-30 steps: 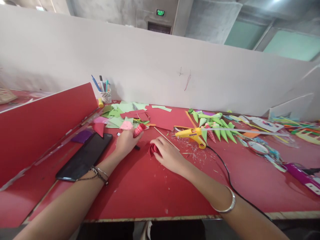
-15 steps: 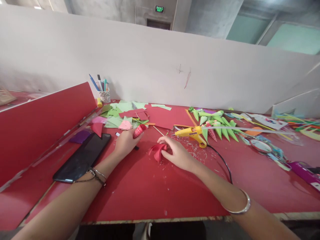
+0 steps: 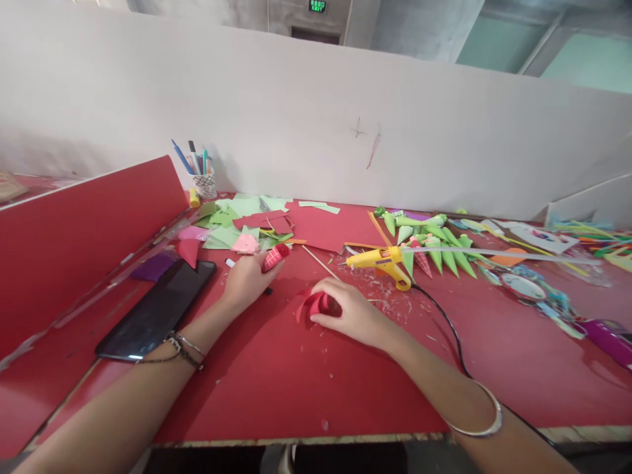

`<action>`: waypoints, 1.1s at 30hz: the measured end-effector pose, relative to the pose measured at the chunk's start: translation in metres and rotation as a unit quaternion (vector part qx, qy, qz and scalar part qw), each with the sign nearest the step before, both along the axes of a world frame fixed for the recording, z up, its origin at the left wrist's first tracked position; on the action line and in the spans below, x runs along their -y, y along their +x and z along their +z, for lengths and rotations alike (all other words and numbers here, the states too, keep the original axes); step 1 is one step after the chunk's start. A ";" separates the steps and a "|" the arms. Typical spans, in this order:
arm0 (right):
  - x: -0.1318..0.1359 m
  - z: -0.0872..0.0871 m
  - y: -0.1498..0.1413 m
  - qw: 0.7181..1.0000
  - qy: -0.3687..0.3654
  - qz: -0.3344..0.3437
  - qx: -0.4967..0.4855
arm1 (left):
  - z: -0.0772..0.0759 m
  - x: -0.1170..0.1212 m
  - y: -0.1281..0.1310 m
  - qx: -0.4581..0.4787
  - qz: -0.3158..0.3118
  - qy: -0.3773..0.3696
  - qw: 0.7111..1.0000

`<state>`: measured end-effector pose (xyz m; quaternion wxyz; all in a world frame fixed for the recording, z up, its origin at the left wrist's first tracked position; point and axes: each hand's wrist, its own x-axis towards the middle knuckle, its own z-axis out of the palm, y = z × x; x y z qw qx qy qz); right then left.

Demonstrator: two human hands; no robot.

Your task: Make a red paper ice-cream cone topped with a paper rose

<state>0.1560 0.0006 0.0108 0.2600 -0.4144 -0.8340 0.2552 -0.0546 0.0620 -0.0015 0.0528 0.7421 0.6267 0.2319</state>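
Observation:
My left hand (image 3: 247,280) rests on the red table (image 3: 276,375), fingers closed round a small red paper cone (image 3: 275,257) that points up and right. My right hand (image 3: 348,313) lies just right of it, fingers curled round a curled strip of red paper (image 3: 312,305) pressed against the tabletop. A thin wooden stick (image 3: 320,262) lies just beyond the right hand. A yellow glue gun (image 3: 382,262) sits a little further right, its black cord (image 3: 447,326) running back along my right arm.
A dark phone (image 3: 155,311) lies left of my left arm beside a red divider panel (image 3: 83,224). Green, red and pink paper scraps (image 3: 247,220) and a pen cup (image 3: 205,184) sit at the back. Green paper cones (image 3: 437,247) and other craft pieces spread to the right.
My right hand has drawn the red paper strip slightly toward me and curled more tightly over it. The left hand has stayed put with the red cone.

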 end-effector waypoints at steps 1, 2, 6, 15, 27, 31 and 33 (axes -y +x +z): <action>0.000 0.000 0.000 1.000 -0.003 -0.005 0.001 | 0.000 0.000 0.000 0.001 -0.002 0.003 1.000; 0.000 0.000 0.000 1.000 -0.002 -0.010 0.001 | 0.000 0.000 0.000 0.002 -0.006 0.006 1.000; 0.000 0.000 0.002 1.000 0.010 -0.007 -0.007 | 0.000 0.001 0.001 0.003 -0.005 0.005 1.000; 0.001 -0.007 -0.001 0.985 -0.094 -0.010 -0.147 | 0.000 0.002 0.003 0.054 -0.015 -0.001 0.998; -0.004 -0.012 -0.003 0.898 -0.285 -0.067 -0.327 | 0.007 0.022 0.030 0.419 -0.157 -0.146 0.883; -0.003 -0.012 -0.006 0.875 -0.272 -0.095 -0.388 | 0.006 0.026 0.034 0.454 -0.162 -0.171 0.859; -0.002 -0.012 -0.007 0.869 -0.262 -0.095 -0.409 | 0.007 0.028 0.035 0.465 -0.174 -0.184 0.848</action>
